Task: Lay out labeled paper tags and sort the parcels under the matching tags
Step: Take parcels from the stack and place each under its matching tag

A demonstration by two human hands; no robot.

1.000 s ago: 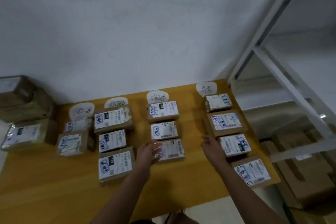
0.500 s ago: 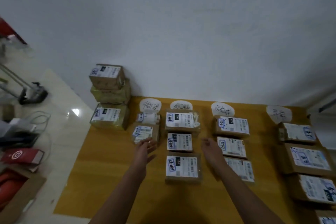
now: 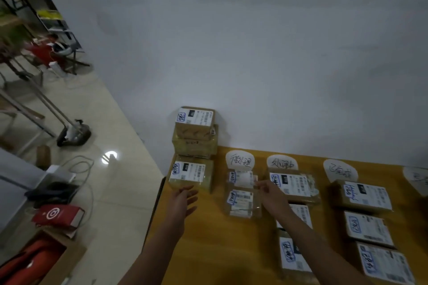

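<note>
Round white paper tags with handwriting lie along the back of the yellow table (image 3: 208, 243): the first tag (image 3: 240, 160), the second tag (image 3: 281, 163), the third tag (image 3: 340, 170). Brown labelled parcels sit in columns below them. At the table's left end a parcel (image 3: 191, 175) lies in front of a stack of two parcels (image 3: 195, 132) against the wall. My left hand (image 3: 183, 201) is open, fingers spread, just short of that front parcel. My right hand (image 3: 271, 194) hovers over the first column, by the small parcel (image 3: 242, 179) under the first tag, holding nothing.
The white wall runs behind the table. On the tiled floor at left lie a red package (image 3: 58, 215), a cardboard box with red contents (image 3: 30, 259), cables and a metal stand base (image 3: 74, 134). A seated person in red is far off at upper left.
The view has swung left. Both hands have moved left, from the middle columns to the first column and the unsorted parcels at the table's left end.
</note>
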